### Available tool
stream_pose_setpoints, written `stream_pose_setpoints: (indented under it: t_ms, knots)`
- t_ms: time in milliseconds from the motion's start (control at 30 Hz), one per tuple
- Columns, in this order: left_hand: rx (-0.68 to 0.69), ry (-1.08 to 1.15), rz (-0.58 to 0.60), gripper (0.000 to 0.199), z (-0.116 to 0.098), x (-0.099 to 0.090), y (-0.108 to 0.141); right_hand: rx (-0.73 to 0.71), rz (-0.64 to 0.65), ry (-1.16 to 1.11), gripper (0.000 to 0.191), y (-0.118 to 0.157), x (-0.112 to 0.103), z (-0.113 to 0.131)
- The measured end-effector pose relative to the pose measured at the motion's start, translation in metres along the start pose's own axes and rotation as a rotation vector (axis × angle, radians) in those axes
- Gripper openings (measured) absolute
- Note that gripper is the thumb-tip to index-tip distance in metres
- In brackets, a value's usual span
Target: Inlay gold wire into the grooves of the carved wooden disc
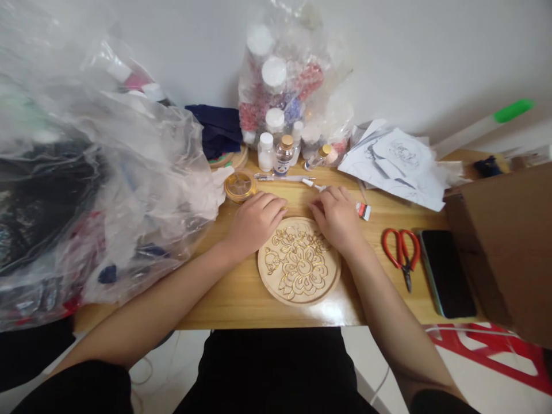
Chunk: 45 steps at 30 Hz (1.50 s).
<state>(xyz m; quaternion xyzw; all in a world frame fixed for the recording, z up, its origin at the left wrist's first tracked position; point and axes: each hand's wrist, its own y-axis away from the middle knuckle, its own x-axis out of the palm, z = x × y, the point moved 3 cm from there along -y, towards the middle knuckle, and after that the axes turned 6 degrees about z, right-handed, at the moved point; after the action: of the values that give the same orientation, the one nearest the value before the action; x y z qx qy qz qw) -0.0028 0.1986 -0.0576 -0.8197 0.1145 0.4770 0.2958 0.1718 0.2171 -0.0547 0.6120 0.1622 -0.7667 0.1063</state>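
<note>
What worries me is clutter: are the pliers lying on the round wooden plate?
No, the pliers lie on the table beside the phone, apart from the wooden plate.

Bare wood between round board (304, 264) and left forearm (190, 282), plus a narrow strip from board to front edge of table (233, 302); gap between left hand (259, 218) and right hand (336, 215) runs back until a thin white tool (287, 178) and upright bottles (266, 154) close it off. Left flank blocked by bulging plastic bags (146, 184). Beyond right forearm (383, 305), slim lane only, then pliers (406, 267), phone (448, 275) and cardboard box (509, 247) standing like a wall.
</note>
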Motion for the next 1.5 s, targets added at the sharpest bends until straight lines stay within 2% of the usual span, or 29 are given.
stream_pose_setpoints:
  t_ms: [133,200,300,433,600,733,900,1167,1367,1500]
  knots:
    - [-0.012,0.082,-0.021,0.013,0.001,0.001,0.0,-0.001,-0.125,-0.046,0.012,0.003,-0.005,-0.004]
    - [-0.008,0.123,-0.044,0.013,0.001,0.001,0.0,0.0,-0.141,-0.064,0.012,0.004,-0.007,-0.004]
    - [0.02,0.148,-0.092,0.014,-0.001,-0.002,0.0,-0.03,-0.113,-0.177,0.01,0.006,-0.011,0.001]
    - [0.089,0.18,-0.089,0.015,-0.005,-0.005,0.0,-0.134,-0.058,-0.469,0.015,0.011,-0.019,0.011]
    - [0.143,0.179,-0.087,0.015,-0.009,-0.007,0.001,-0.105,0.067,-0.672,0.016,0.016,-0.024,0.014]
    - [0.148,0.11,-0.073,0.016,-0.009,-0.006,0.001,-0.072,0.076,-0.658,0.019,0.016,-0.025,0.008]
    - [0.172,0.075,-0.068,0.017,-0.009,-0.005,-0.001,-0.099,0.072,-0.646,0.015,0.016,-0.023,0.002]
    - [0.322,-0.004,0.005,0.014,-0.017,-0.005,0.002,-0.179,0.125,-0.609,0.011,0.017,-0.023,0.015]
    - [0.296,0.026,-0.019,0.014,-0.016,-0.005,0.002,-0.152,0.072,-0.561,0.013,0.02,-0.019,0.019]
    - [0.285,0.061,-0.047,0.011,-0.014,-0.004,0.001,-0.11,0.08,-0.615,0.015,0.019,-0.018,0.018]
